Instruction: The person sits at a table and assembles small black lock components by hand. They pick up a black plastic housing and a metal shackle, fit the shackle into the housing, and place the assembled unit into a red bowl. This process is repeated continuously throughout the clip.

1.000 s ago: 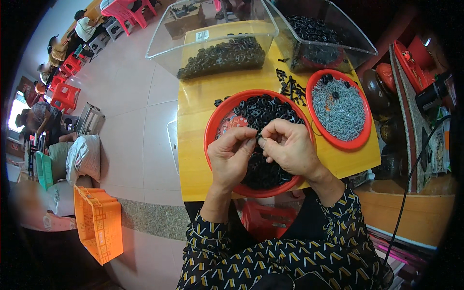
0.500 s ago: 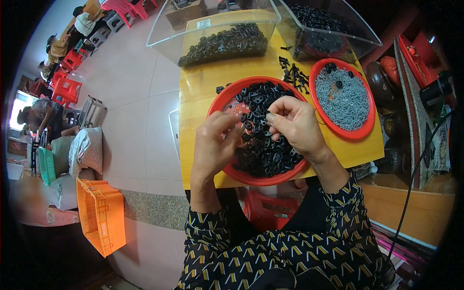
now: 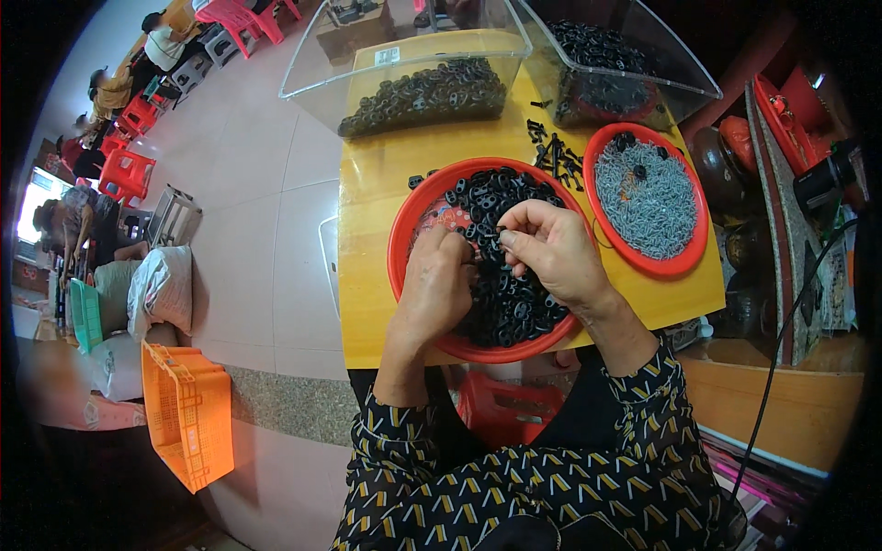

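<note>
Black plastic rings point(image 3: 510, 298) heap under our fingertips in the red bowl point(image 3: 404, 243), so we pinch one small piece between right hand point(image 3: 547, 253) fingers while the curled left hand point(image 3: 441, 280) steadies alongside.

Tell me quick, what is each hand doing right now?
Left hand: fingers curled down into the black plastic parts in the red bowl.
Right hand: fingertips pinched on one small black part.

White rectangular label point(image 3: 387, 56) on clear bin point(image 3: 312, 83).
</note>
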